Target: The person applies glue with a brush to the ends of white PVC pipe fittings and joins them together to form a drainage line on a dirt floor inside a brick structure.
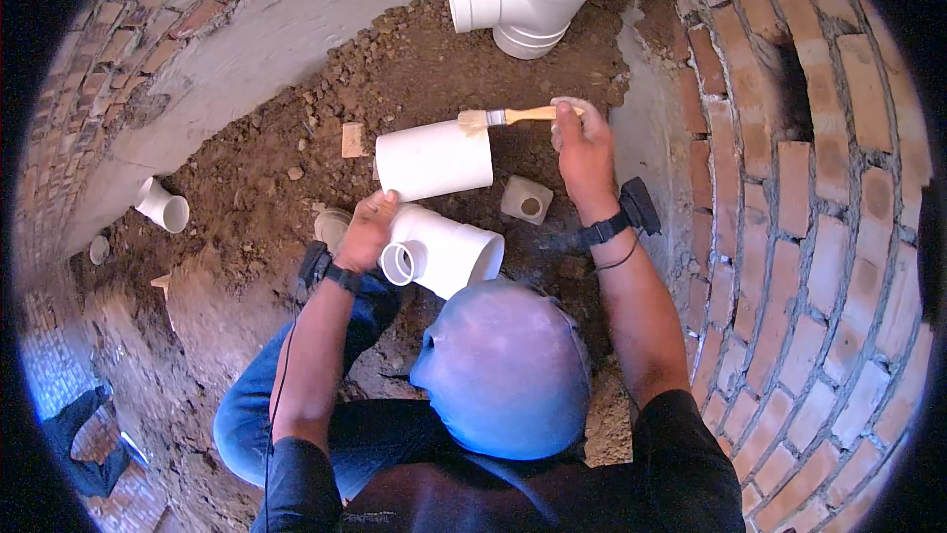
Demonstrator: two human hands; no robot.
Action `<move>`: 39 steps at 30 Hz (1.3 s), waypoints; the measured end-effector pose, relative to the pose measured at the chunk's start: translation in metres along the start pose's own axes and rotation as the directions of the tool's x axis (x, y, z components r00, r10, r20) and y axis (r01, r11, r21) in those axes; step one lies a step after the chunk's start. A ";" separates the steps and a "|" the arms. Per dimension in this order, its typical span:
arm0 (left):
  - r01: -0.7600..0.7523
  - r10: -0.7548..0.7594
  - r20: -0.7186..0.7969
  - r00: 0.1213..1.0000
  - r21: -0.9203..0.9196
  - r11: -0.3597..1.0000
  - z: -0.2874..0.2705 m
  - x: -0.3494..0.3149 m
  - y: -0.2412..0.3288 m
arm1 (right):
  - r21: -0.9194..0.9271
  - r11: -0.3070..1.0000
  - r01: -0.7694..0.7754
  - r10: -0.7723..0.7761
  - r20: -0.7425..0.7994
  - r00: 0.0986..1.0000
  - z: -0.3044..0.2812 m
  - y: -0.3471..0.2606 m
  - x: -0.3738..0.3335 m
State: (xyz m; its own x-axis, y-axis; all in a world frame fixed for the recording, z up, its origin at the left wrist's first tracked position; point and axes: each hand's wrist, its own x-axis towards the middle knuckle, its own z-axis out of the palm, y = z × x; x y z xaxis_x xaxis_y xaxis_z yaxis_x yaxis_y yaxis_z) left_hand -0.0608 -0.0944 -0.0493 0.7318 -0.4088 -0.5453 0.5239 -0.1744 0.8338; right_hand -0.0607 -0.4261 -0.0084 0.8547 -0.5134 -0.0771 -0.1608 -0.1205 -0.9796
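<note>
White pipe point(432, 160): 11 o'clock from person's head point(508, 370) | left hand point(365, 230): curled at pipe's 7 o'clock edge, cannot tell how firmly | right hand point(586, 150): closed on brush point(533, 114), bristles at pipe's 2 o'clock | likely light, stiff, slick; hold 9 o'clock end

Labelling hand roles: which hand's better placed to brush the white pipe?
Right, likely: right hand holds the brush, bristles overlapping the white pipe; left hand is at the pipe's lower-left edge.
</note>
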 end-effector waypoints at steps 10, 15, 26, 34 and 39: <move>-0.050 0.049 -0.008 0.999 -0.161 0.986 -0.001 0.000 0.014 | -0.027 1.000 0.014 -0.014 0.010 1.000 -0.004 -0.024 -0.041; 0.030 -0.060 -0.074 0.995 -0.361 0.932 0.003 -0.003 0.018 | -0.015 0.999 -0.046 0.046 -0.013 0.999 0.008 -0.032 -0.034; -0.006 -0.052 -0.111 0.992 -0.470 0.883 -0.013 0.005 0.022 | 0.273 0.927 -0.255 0.272 -0.024 0.962 0.011 0.038 -0.052; -0.002 -0.001 -0.014 1.000 -0.221 0.975 -0.023 -0.002 0.046 | 0.645 0.616 -0.453 0.425 0.213 0.880 0.010 0.052 0.009; -0.036 0.037 0.007 0.999 -0.140 0.990 -0.021 -0.005 0.049 | 0.500 0.799 -0.333 0.241 0.241 0.940 0.010 0.025 0.041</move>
State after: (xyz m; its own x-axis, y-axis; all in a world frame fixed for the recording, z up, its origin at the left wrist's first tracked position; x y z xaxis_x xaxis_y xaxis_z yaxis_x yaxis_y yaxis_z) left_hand -0.0292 -0.0822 -0.0077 0.7478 -0.4213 -0.5131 0.5530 -0.0326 0.8326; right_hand -0.0251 -0.4416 -0.0375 0.8839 -0.3067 -0.3531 -0.1663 0.4995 -0.8502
